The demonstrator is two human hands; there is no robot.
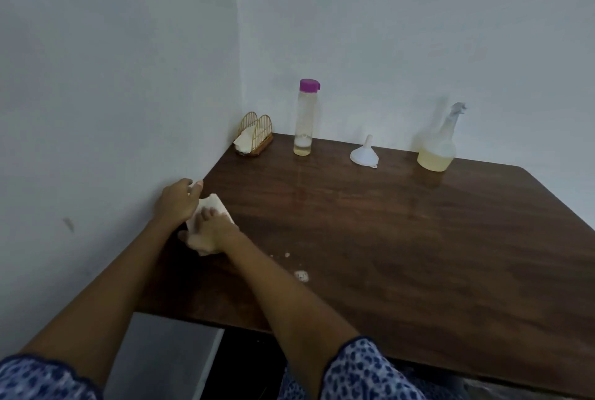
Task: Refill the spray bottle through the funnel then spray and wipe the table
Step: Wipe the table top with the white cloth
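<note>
Both hands were at the left edge of the dark brown wooden table (pixel 386 238), near the wall. The right hand (pixel 209 235) lay flat on a white folded paper napkin (pixel 216 206), its fingers quite straight and pressing the napkin on the tabletop. The left hand (pixel 177 200) rested just beside it at the table's edge, with fingers loosely extended and touching the far end of the napkin; whether it pinched the napkin I could not tell.

The clear plastic spray bottle with pale yellow liquid (pixel 438 145) stood upright at the back right of the table, well apart from the hands. The small white plastic funnel (pixel 364 153) lay mouth-down between it and the tall clear bottle with a purple cap (pixel 304 119). A gold wire napkin holder (pixel 256 137) stood in the corner. Small white bits (pixel 302 276) lay on the table near the right forearm.
</note>
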